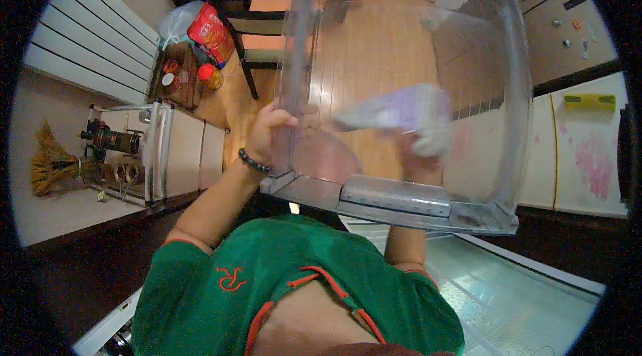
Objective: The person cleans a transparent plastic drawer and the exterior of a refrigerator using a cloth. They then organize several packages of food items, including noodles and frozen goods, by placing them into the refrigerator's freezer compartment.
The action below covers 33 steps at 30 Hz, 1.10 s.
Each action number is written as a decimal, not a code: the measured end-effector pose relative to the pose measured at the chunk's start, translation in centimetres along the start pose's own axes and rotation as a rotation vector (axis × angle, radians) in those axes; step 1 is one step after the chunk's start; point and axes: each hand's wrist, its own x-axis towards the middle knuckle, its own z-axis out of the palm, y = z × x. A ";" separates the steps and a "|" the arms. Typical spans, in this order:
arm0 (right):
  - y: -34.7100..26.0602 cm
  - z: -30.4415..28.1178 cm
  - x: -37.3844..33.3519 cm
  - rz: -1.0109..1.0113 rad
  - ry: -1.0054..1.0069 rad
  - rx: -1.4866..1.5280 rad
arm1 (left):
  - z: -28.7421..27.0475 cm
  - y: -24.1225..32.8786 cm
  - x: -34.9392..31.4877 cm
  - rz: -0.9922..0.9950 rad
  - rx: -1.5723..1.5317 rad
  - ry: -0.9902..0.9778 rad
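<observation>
A big clear plastic drawer (394, 202) with a handle strip along its near edge is held up in front of my chest. My left hand (273, 127) grips its left wall, with the thumb outside and the other fingertips showing through the plastic. My right hand (420, 155) is closed on a white and pale purple cloth (408, 112), smeared by motion. The right forearm passes behind the drawer's near edge, and hand and cloth show through the clear plastic. I cannot tell whether the cloth touches the drawer.
A glass-topped surface (508, 289) lies at the lower right. Chairs (257, 41) stand at the far left beside a red bag (210, 31) and a cardboard box (175, 78). A metal-framed rack (157, 148) and a straw broom (50, 158) are on the left. White cabinet doors (575, 155) line the right.
</observation>
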 end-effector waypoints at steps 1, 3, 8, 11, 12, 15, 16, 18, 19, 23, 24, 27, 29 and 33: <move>-2.5 0.7 1.5 -0.054 -0.041 0.068 | 0.5 0.3 0.5 -0.011 0.001 -0.019; -6.5 3.1 6.3 -0.122 -0.147 0.248 | 1.0 0.1 2.1 -0.074 0.022 -0.028; -2.3 1.9 14.8 -0.064 -0.053 0.232 | 4.2 -0.7 5.8 -0.323 -0.035 -0.022; 4.1 -0.5 11.1 0.022 0.033 0.023 | 4.4 1.0 8.9 -0.254 -0.044 -0.144; 3.8 -0.3 9.5 0.010 0.043 -0.033 | 4.5 1.2 10.2 -0.242 -0.022 -0.183; -2.5 0.8 11.2 -0.128 -0.059 0.084 | 2.9 1.6 11.9 -0.212 0.065 -0.195; -6.0 2.0 13.1 -0.182 -0.123 0.189 | 2.7 1.1 12.8 -0.220 0.099 -0.169; -9.1 4.0 16.2 -0.196 -0.170 0.351 | 2.1 1.4 13.9 -0.267 0.135 -0.140; -9.8 4.4 17.5 -0.200 -0.168 0.403 | 2.0 1.8 14.1 -0.320 0.134 -0.144; -3.6 0.5 23.3 -0.077 0.043 0.315 | 4.1 3.0 15.2 -0.465 0.066 -0.202; -0.6 -0.6 23.4 -0.052 0.067 0.219 | 3.7 2.9 16.0 -0.461 0.062 -0.225; 8.0 -1.1 20.3 0.061 0.104 -0.077 | 2.0 3.3 18.8 -0.434 0.071 -0.248; 10.4 -0.4 17.5 0.105 0.113 -0.275 | 3.0 4.1 20.2 -0.434 0.130 -0.255; 7.3 0.0 16.9 0.019 0.016 -0.560 | 2.3 4.2 22.9 -0.193 0.303 -0.300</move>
